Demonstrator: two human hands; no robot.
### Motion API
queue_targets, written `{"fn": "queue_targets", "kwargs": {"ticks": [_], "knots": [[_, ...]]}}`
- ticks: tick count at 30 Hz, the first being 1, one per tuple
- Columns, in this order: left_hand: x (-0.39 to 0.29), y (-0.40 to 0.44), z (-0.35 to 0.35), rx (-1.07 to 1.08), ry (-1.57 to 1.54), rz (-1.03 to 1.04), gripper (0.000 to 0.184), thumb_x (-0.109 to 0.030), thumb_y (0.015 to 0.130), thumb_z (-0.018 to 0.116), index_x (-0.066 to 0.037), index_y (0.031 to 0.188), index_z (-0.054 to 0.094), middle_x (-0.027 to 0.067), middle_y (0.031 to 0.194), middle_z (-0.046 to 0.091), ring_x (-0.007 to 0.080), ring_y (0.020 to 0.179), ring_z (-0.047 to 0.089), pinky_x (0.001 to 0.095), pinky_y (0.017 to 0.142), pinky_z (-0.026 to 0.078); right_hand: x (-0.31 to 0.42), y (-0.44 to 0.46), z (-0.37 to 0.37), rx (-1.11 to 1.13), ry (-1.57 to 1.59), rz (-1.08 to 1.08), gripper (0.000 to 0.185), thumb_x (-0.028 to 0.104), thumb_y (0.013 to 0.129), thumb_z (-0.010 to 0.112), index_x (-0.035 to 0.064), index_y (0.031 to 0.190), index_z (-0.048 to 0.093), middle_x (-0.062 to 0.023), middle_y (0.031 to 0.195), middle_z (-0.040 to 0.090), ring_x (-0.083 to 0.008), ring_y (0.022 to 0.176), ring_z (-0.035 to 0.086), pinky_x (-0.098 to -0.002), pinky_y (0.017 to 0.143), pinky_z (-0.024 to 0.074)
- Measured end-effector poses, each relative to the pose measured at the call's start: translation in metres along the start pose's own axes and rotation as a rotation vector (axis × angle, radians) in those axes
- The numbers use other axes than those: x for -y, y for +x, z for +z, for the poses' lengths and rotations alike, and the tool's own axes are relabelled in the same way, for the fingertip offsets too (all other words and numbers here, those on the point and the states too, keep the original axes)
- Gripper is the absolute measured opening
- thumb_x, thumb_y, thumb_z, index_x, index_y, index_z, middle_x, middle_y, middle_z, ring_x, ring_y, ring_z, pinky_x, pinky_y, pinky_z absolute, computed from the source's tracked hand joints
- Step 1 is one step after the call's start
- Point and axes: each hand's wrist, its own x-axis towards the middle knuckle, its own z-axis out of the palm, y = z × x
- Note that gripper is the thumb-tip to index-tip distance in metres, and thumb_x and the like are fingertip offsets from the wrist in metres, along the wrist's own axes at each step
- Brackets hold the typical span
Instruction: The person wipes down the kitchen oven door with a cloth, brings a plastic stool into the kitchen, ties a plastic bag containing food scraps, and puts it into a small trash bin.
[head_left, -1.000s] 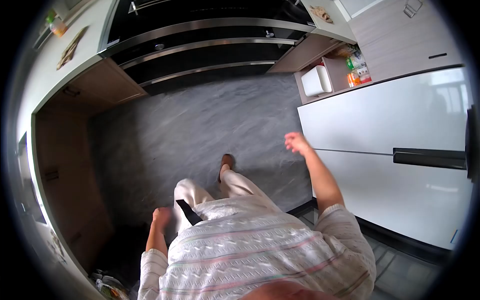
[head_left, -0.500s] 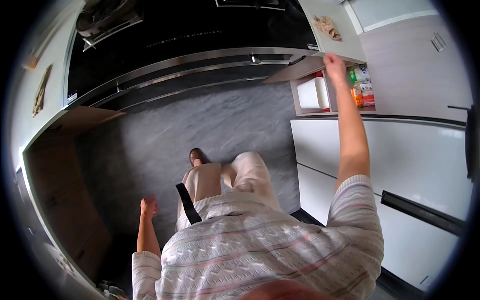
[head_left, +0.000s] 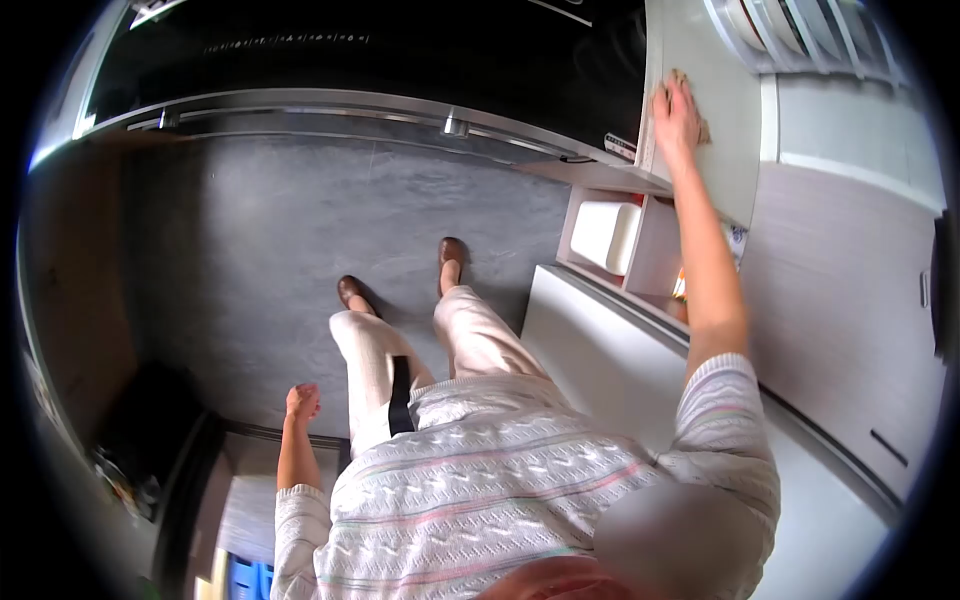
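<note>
My right hand [head_left: 677, 122] lies on the pale counter [head_left: 735, 165] to the right of the black cooktop, over a crumpled tan cloth [head_left: 704, 131]. Its fingers are stretched forward, and bits of the cloth stick out past the fingertips and beside the palm. Whether any of it is gripped I cannot see. My left hand [head_left: 303, 401] hangs low beside my leg, away from any surface, with its fingers loosely curled and nothing visible in them.
Below the counter, an open drawer [head_left: 648, 232] holds a white plastic bin [head_left: 605, 237] and packets. The black cooktop [head_left: 380, 75] spans the front. A white dish rack [head_left: 800, 40] stands at upper right. Behind on the left, another open drawer [head_left: 205, 500] contains blue items [head_left: 248, 577].
My right hand has moved forward from above the drawer onto the tan cloth. My view has turned and shifted, and a second open drawer now shows at lower left.
</note>
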Motion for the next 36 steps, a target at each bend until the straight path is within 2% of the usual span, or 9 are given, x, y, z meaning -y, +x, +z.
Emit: {"fn": "queue_targets", "kwargs": {"ticks": [5,7,8,10,12,17,25,29,36], "knots": [[0.019,0.006,0.06,0.045,-0.217,0.059,0.029,-0.013,0.074,0.055,-0.007,0.101,0.061,0.0033,0.065,0.058,0.0114,0.051,0.056,0.0259,0.042,0.044,0.078,-0.036,-0.006,0.022,0.515,-0.346,0.04,0.003,0.076,0.055,0.005,0.116,0.052,-0.0135,0.115,0.053,-0.0282,0.111,0.048,-0.0364,0.093,0.0382],[0.083,0.066,0.082,0.178,-0.554,0.209,0.029,-0.01,0.074,0.054,-0.002,0.101,0.059,0.003,0.062,0.055,0.0133,0.048,0.053,0.0271,0.039,0.04,0.155,-0.036,-0.015,0.212,0.686,-0.393,0.044,0.004,0.077,0.054,0.0053,0.121,0.047,-0.0133,0.118,0.05,-0.0288,0.11,0.048,-0.0361,0.093,0.0379],[0.135,0.119,0.097,0.357,-0.835,0.267,0.029,-0.008,0.074,0.053,0.0,0.101,0.059,0.0029,0.062,0.054,0.0139,0.047,0.051,0.0272,0.038,0.039,0.182,-0.041,-0.009,0.204,0.587,-0.569,0.046,0.007,0.078,0.055,0.0055,0.123,0.045,-0.0144,0.121,0.049,-0.0289,0.114,0.044,-0.0379,0.098,0.0318],[0.061,0.021,0.089,-0.014,-0.598,0.201,0.031,-0.004,0.073,0.052,0.003,0.102,0.057,0.0035,0.065,0.054,0.0138,0.047,0.05,0.0268,0.037,0.036,0.216,-0.066,-0.019,0.307,0.478,-0.794,0.051,0.004,0.076,0.052,0.0099,0.126,0.044,-0.0099,0.128,0.045,-0.0252,0.124,0.036,-0.0379,0.103,0.0242],[0.064,0.007,0.098,-0.052,-0.673,0.15,0.032,-0.012,0.077,0.054,-0.002,0.108,0.057,0.0019,0.071,0.056,0.0109,0.053,0.051,0.0248,0.043,0.038,0.202,-0.072,-0.017,0.312,0.359,-0.977,0.054,-0.003,0.073,0.048,0.0132,0.125,0.046,-0.0041,0.132,0.042,-0.0214,0.128,0.032,-0.0372,0.103,0.0231],[0.136,0.023,0.154,-0.016,-0.685,0.015,0.036,-0.021,0.082,0.05,-0.003,0.113,0.054,0.0002,0.074,0.055,0.0099,0.058,0.052,0.024,0.049,0.04,0.184,-0.059,-0.049,0.358,0.128,-1.039,0.044,-0.012,0.067,0.048,0.0093,0.104,0.058,-0.0035,0.113,0.057,-0.0241,0.105,0.051,-0.0334,0.09,0.0362],[0.161,0.042,0.215,0.036,-0.763,-0.025,0.034,-0.021,0.082,0.052,-0.002,0.109,0.055,-0.0016,0.068,0.053,0.0084,0.057,0.051,0.0236,0.046,0.038,0.194,-0.07,0.006,0.908,-0.505,-1.666,0.026,0.011,0.075,0.049,0.0069,0.1,0.057,-0.0041,0.12,0.05,-0.0222,0.117,0.04,-0.0377,0.092,0.032],[0.16,0.045,0.242,0.027,-0.974,-0.103,0.034,-0.022,0.081,0.052,-0.005,0.11,0.055,-0.0025,0.073,0.054,0.0076,0.061,0.05,0.0218,0.052,0.038,0.139,-0.067,0.071,0.947,-0.859,-1.91,0.037,0.017,0.081,0.043,-0.0005,0.112,0.053,-0.0096,0.133,0.038,-0.026,0.131,0.021,-0.0406,0.106,0.0184],[0.114,0.095,0.325,0.035,-0.984,-0.129,0.038,-0.021,0.08,0.052,-0.005,0.114,0.054,-0.0001,0.078,0.057,0.0091,0.064,0.05,0.0231,0.055,0.038,0.157,-0.092,0.193,1.018,-1.157,-2.176,0.037,0.022,0.088,0.036,0.0009,0.111,0.056,-0.0065,0.132,0.041,-0.0252,0.131,0.021,-0.0444,0.109,0.0111]]}}
